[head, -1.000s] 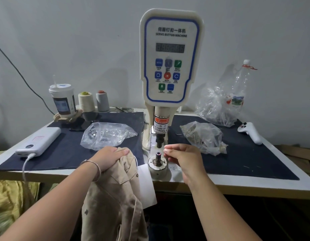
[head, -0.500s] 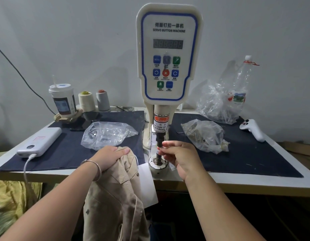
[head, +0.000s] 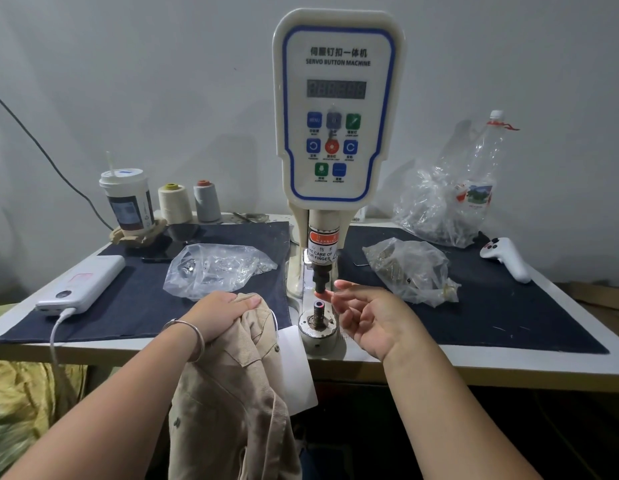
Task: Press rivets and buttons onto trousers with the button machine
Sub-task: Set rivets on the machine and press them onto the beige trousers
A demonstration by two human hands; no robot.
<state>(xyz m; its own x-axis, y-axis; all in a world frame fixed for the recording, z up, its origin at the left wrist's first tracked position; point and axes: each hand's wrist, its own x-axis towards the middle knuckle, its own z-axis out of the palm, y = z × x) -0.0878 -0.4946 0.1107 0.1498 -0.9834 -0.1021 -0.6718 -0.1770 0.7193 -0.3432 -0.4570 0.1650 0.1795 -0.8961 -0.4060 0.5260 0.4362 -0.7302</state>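
The white servo button machine (head: 337, 109) stands at the table's middle, its black upper punch (head: 321, 280) above the lower die post (head: 319, 315). My right hand (head: 368, 315) is just right of the punch, palm turned left, fingers loosely spread, fingertips touching the punch's lower end. It holds nothing I can see. My left hand (head: 219, 315) grips the bunched top of the beige trousers (head: 232, 393) at the table's front edge, left of the die. The trousers hang down off the table.
Two clear bags of small metal parts lie left (head: 214, 268) and right (head: 410, 270) of the machine on dark cloth (head: 509, 306). A power bank (head: 83, 284), cup (head: 128, 200), thread cones (head: 174, 204), bottle (head: 481, 174) and white controller (head: 505, 258) ring the table.
My right hand rose from the lower die to the upper punch, then opened from a pinch, its fingers now spread beside the punch. The left hand stayed on the trousers.
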